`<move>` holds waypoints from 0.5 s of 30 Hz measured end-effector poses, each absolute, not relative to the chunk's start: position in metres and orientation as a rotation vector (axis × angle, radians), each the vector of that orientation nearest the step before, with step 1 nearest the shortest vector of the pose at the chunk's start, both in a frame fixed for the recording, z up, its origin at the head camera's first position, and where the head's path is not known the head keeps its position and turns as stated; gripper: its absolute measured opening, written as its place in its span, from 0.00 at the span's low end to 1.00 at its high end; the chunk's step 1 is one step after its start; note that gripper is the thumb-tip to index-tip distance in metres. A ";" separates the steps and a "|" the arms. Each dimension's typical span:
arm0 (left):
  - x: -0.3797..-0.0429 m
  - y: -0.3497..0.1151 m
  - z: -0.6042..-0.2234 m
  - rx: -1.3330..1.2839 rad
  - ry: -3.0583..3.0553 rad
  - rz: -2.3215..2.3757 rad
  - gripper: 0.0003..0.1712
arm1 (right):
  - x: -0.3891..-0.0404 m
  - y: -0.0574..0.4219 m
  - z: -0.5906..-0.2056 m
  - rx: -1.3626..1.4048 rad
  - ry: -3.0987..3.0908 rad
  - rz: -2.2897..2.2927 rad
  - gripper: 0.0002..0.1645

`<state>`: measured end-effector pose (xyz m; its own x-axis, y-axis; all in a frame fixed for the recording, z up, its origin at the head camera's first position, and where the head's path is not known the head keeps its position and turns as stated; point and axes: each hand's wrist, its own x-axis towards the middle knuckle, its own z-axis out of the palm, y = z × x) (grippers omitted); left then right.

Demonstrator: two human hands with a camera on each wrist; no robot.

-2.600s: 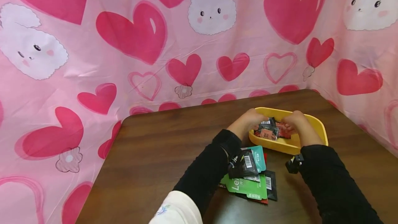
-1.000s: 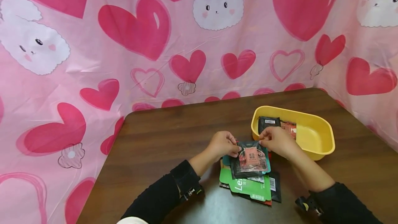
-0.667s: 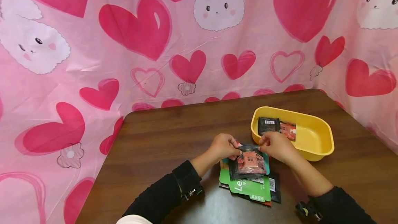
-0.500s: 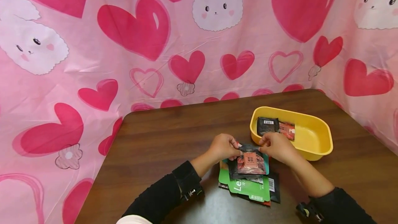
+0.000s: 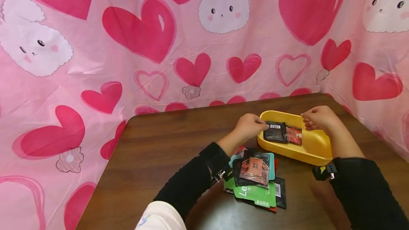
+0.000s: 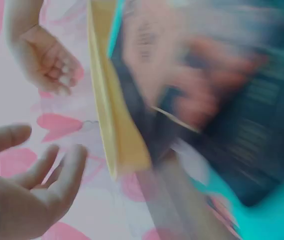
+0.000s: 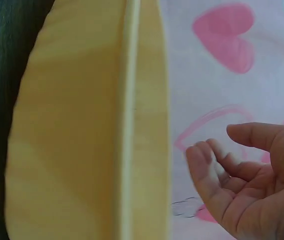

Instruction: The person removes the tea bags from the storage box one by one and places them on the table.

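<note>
My left hand (image 5: 250,127) hovers by the left end of the yellow bin (image 5: 287,151), fingers loosely bent and holding nothing; in the left wrist view that hand (image 6: 27,185) has a gap between thumb and fingers. Above the bin's right part is my right hand (image 5: 321,118), and the right wrist view shows this hand (image 7: 251,180) empty, thumb apart from the fingers. Inside the bin lie a black packet (image 5: 275,133) with a white barcode label and a red packet (image 5: 294,135). A dark packet with a pink label (image 5: 255,168) tops the pile in front.
The pile also has a green packet (image 5: 255,194), a teal packet (image 5: 272,166) and a black barcode packet (image 5: 280,192). It lies on the brown table (image 5: 166,159), just in front of the bin. A pink heart-patterned cloth (image 5: 191,38) hangs behind the table.
Earlier both hands held the pink-labelled packet by its top corners over the pile. Now it lies on the pile, let go, and both hands have moved up to the bin, the right farther right.
</note>
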<state>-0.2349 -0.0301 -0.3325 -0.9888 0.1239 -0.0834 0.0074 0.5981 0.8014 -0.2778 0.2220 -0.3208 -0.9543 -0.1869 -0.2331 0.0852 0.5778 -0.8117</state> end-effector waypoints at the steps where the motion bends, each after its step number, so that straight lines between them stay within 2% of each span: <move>1: -0.240 -0.022 -0.331 0.090 2.630 1.375 0.11 | -0.282 0.223 -0.324 -0.057 2.463 -1.337 0.27; 7: -0.264 0.019 -0.335 -0.184 2.286 1.538 0.26 | -0.299 0.215 -0.345 0.104 2.241 -1.367 0.25; 11: -0.273 0.041 -0.347 -0.347 2.186 1.631 0.21 | -0.300 0.206 -0.359 0.189 2.233 -1.326 0.21; 15: -0.275 0.055 -0.358 -0.375 2.324 1.521 0.14 | -0.297 0.193 -0.365 0.200 2.238 -1.316 0.21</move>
